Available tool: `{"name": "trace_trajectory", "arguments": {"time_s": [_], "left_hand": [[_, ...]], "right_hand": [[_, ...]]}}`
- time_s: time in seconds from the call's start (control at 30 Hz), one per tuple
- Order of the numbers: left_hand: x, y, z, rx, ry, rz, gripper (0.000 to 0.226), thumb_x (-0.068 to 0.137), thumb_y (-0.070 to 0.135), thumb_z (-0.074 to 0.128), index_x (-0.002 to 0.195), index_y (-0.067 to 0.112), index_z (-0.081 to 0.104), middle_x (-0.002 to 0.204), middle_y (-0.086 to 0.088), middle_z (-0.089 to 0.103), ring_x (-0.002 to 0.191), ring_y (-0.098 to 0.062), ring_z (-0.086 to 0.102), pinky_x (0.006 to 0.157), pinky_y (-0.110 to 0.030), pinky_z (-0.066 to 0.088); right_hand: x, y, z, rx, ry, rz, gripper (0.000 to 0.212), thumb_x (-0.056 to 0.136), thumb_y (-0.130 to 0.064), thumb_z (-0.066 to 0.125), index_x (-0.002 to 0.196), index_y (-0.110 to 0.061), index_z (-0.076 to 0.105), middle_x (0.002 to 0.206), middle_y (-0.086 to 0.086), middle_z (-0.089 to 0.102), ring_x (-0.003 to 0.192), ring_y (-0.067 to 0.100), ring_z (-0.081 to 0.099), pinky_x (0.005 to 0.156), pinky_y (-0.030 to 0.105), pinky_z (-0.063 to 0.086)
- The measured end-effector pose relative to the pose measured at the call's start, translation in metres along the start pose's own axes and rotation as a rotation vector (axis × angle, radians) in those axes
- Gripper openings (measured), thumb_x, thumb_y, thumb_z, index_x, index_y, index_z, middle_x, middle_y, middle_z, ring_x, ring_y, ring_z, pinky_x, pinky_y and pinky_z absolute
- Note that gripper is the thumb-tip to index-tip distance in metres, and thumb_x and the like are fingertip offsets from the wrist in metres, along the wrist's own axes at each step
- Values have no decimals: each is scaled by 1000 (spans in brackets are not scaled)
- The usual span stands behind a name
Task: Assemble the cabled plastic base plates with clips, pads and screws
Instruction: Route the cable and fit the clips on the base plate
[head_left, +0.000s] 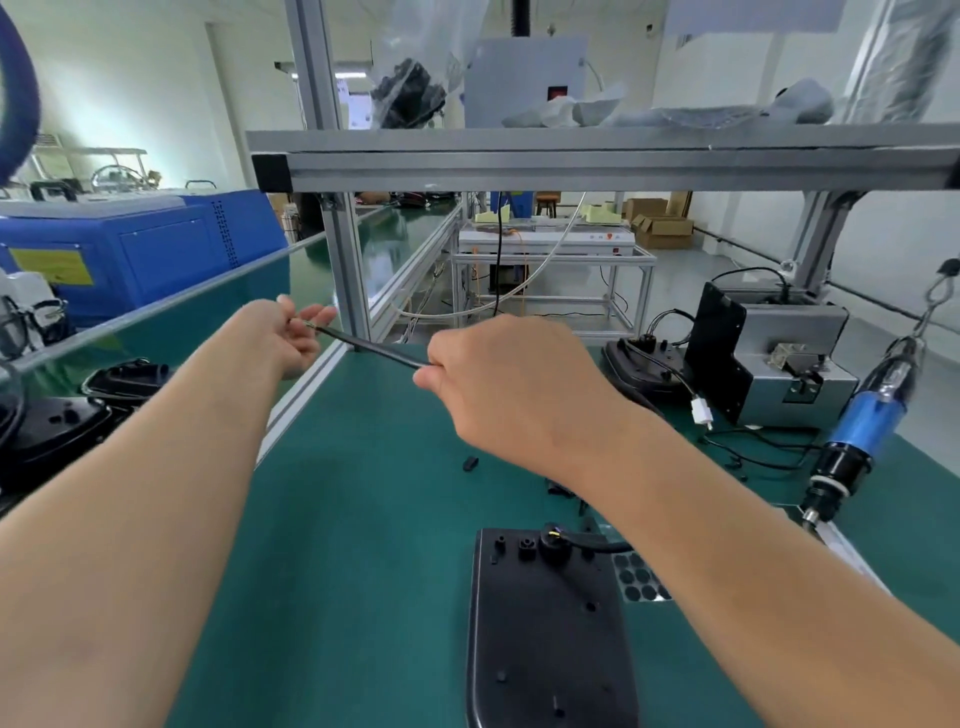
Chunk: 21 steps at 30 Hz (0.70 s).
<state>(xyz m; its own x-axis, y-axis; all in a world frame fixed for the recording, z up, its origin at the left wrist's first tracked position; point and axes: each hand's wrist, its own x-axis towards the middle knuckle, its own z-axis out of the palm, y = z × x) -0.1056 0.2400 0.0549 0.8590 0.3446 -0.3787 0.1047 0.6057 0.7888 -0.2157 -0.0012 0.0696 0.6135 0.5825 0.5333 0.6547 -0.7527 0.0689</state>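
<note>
Both hands stretch a black cable taut above the bench: the left hand pinches its far tip, and the right hand is curled round it nearer in. The black base plate lies flat on the green mat below the right forearm, a cable plugged into its top. A blue screwdriver hangs at the right.
</note>
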Motion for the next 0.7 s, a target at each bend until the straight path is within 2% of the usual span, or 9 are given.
{"name": "trace_trajectory", "arguments": {"time_s": [0.13,0.23,0.3,0.37,0.43,0.47,0.53,0.63,0.7], "left_hand": [[6,-2,-6,6,68,0,34,103,24,38,75,8,48,75,-7,62,21,-3,23,30,-12,17],[16,-9,-12,214,120,55,35,103,24,36,74,7,45,67,-7,61,19,-3,23,27,-12,19],[25,-20,-24,541,123,93,37,103,27,39,75,5,49,50,-6,63,20,-1,26,28,-8,19],[29,-33,-37,807,73,37,36,100,30,47,76,3,54,41,-3,60,21,-1,31,28,-6,20],[30,-43,-54,974,63,-36,34,96,30,55,75,4,56,39,-1,58,22,-2,32,29,-7,20],[29,-47,-63,1033,68,-63,33,95,31,57,74,5,57,38,0,56,22,-2,33,30,-7,20],[31,-53,-80,1095,99,-85,34,94,31,59,72,6,56,37,0,53,22,-3,32,31,-8,19],[32,-60,-90,1241,172,-69,42,95,35,55,66,6,54,39,-3,49,27,-10,32,38,-11,20],[27,-60,-84,1463,151,-77,51,94,45,52,64,4,54,41,-5,47,33,-15,32,41,-16,21]], "right_hand": [[-18,-16,-2,-26,16,-4,52,97,-34,49,60,-24,15,52,-7,25,45,10,19,45,25,10],[-39,-22,3,111,37,20,35,97,-40,46,68,-22,41,53,-7,36,46,14,34,45,28,25],[-57,-18,2,437,-80,83,32,95,-50,44,97,-25,62,66,-12,58,61,6,55,60,28,44],[-74,-3,-2,935,-246,135,42,95,-53,42,126,-32,59,107,-22,68,100,-10,59,90,16,45],[-91,28,-4,1256,-206,208,38,98,-40,41,132,-29,55,128,-14,62,121,1,55,102,21,43],[-99,46,-5,1273,-145,278,34,99,-32,41,129,-27,57,126,-10,64,120,7,57,100,23,46],[-115,76,-3,1082,-119,434,30,100,-17,43,119,-28,63,115,-11,70,112,7,63,94,24,50],[-135,91,13,1017,-269,578,33,100,-9,43,112,-30,65,107,-17,72,106,6,66,89,25,53],[-139,82,22,1033,-323,564,39,99,-1,42,111,-28,68,107,-16,72,105,4,65,83,21,54]]}}
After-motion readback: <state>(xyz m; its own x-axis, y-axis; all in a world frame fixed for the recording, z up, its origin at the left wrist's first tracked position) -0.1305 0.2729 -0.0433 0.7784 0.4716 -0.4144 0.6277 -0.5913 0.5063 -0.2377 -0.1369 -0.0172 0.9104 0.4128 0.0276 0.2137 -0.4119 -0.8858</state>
